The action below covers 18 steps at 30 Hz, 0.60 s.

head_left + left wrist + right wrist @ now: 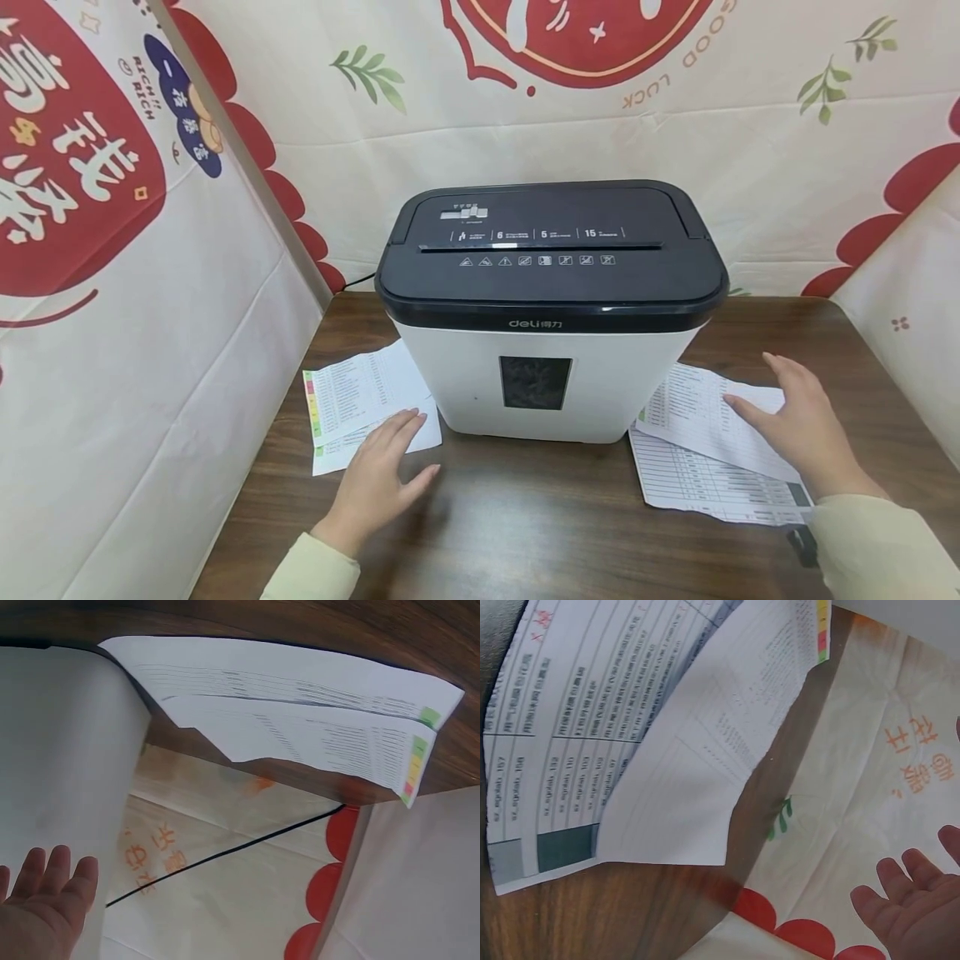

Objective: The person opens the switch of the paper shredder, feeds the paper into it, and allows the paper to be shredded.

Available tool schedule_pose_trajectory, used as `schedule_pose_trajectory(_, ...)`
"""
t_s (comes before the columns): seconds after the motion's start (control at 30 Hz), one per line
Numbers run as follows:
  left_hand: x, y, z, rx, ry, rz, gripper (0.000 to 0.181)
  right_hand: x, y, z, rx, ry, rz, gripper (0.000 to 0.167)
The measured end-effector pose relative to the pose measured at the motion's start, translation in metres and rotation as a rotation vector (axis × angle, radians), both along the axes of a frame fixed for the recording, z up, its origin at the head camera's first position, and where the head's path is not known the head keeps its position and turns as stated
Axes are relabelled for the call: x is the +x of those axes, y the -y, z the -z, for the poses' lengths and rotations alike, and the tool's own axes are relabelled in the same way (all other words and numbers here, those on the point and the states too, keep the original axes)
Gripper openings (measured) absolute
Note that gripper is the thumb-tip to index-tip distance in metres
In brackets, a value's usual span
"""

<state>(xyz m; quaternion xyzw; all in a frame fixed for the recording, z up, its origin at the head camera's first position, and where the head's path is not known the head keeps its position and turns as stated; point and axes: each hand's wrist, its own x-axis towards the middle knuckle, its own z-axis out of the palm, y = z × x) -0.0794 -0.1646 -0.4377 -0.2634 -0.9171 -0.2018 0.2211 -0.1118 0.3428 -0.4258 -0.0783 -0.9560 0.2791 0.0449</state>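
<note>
A white paper shredder with a black top (551, 283) stands upright at the middle of the table. Printed sheets (367, 387) lie to its left, also seen as overlapping papers (285, 712) in the left wrist view. My left hand (378, 483) hovers by their front edge, fingers spread and holding nothing. More printed sheets (712, 483) overlap on the right side, the upper sheet (682, 780) showing a torn edge. Near them my right hand (806, 425) is raised with fingers apart, also empty. No paper shows in the shredder's slot (540, 247).
A small dark object (802, 546) lies partly hidden beside the right sleeve. Behind the table hangs a printed cloth (525, 142), and another cloth (150, 400) hangs on the left. A black cord (225, 855) runs behind the shredder.
</note>
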Motion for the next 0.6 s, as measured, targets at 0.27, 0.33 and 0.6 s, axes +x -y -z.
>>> schedule_pose_trajectory(0.27, 0.003, -0.017, 0.004, 0.015, -0.009, 0.082, 0.065, 0.000, -0.008, 0.011, -0.015, 0.039, 0.044, 0.093)
schedule_pose_trajectory(0.33, 0.004, -0.021, 0.004, 0.012, -0.001, 0.093, 0.065, 0.000, -0.009, 0.013, -0.023, 0.054, 0.056, 0.092)
schedule_pose_trajectory(0.6, 0.007, -0.034, 0.005, 0.016, 0.030, 0.115, 0.065, 0.003, -0.018, 0.021, -0.055, 0.107, 0.111, 0.087)
